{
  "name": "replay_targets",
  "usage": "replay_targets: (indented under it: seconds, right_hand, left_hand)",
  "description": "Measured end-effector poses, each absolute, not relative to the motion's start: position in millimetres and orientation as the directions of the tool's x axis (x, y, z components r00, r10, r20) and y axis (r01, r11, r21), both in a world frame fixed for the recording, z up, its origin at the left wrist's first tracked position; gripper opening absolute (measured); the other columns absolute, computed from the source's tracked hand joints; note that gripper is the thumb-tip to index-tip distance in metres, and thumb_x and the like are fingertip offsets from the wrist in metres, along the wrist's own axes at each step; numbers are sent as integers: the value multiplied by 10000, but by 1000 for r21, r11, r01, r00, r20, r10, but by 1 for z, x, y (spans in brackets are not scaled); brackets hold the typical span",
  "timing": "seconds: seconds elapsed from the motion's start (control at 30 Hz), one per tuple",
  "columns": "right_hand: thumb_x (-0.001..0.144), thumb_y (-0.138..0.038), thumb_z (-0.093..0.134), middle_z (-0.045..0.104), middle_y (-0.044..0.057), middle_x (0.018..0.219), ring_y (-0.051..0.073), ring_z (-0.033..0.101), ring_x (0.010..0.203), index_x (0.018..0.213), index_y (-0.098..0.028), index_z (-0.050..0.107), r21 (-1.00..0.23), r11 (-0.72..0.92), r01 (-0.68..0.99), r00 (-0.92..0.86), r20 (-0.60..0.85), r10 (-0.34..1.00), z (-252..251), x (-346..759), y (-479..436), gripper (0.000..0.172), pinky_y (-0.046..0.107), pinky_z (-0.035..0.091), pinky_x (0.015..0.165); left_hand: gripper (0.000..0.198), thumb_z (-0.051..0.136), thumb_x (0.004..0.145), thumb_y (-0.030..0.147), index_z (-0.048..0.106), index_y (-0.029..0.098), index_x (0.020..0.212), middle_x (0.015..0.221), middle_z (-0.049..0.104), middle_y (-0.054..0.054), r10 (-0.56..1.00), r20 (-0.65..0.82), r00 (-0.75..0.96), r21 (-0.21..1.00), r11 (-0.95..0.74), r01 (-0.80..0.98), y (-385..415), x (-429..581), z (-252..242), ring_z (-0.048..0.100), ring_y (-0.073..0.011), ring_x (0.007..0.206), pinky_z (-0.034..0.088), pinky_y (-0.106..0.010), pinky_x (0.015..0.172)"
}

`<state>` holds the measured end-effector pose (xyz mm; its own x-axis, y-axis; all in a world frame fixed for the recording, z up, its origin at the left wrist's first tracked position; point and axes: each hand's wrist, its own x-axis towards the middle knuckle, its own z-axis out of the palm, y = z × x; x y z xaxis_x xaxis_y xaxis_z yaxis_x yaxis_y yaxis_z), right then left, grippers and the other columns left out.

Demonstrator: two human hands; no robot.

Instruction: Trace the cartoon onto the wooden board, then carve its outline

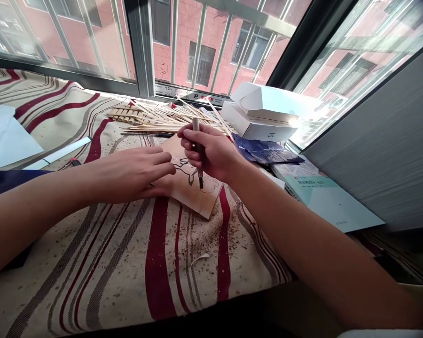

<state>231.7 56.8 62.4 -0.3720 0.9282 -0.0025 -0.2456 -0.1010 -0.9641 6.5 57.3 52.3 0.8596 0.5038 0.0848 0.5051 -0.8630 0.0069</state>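
A thin wooden board (186,199) lies tilted on the striped cloth, with dark outlines of a figure drawn or cut on its face. My right hand (211,150) is closed around an upright carving tool (196,125) with a pale handle top. Its dark tip points down at the board's right part; whether it touches the wood I cannot tell. My left hand (137,173) holds the board's left edge, fingers bent over it and thumb lower down. Part of the drawing is hidden by my hands.
Brown crumbs (229,234) and a pale curled shaving (200,258) lie on the striped cloth (120,263). Behind the board are many thin wooden sticks (144,117), a white box (264,122) and dark blue sheets (264,151). A book (324,197) lies right, white paper (10,141) left.
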Motion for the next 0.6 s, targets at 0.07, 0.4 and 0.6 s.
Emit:
replay_targets:
  seconds: [0.07, 0.4, 0.6]
  right_hand:
    - [1081, -179, 563, 451, -76, 674, 48, 316, 486, 932, -199, 569, -963, -67, -260, -349, 29, 937, 61, 228, 58, 150, 178, 235, 426]
    - [1062, -327, 678, 370, -92, 646, 47, 209, 467, 916, -230, 590, -957, 77, -278, -312, 166, 935, 48, 230, 65, 196, 220, 148, 421]
    - [1092, -245, 639, 348, -103, 617, 36, 220, 466, 878, -224, 540, -971, 42, -237, -210, 94, 973, 49, 220, 64, 236, 196, 162, 425]
  left_hand:
    - [380, 426, 1043, 577, 591, 255, 925, 880, 685, -61, 532, 66, 844, 25, -846, 532, 54, 8, 55, 605, -241, 791, 449, -362, 741]
    - [506, 406, 997, 726, 416, 275, 767, 680, 591, -34, 574, -27, 818, 84, -814, 574, 62, 10, 36, 488, -216, 595, 301, -370, 613]
    - [476, 473, 986, 699, 467, 277, 766, 631, 549, -7, 557, -10, 830, 129, -823, 554, 66, 8, 31, 456, -210, 570, 285, -372, 618]
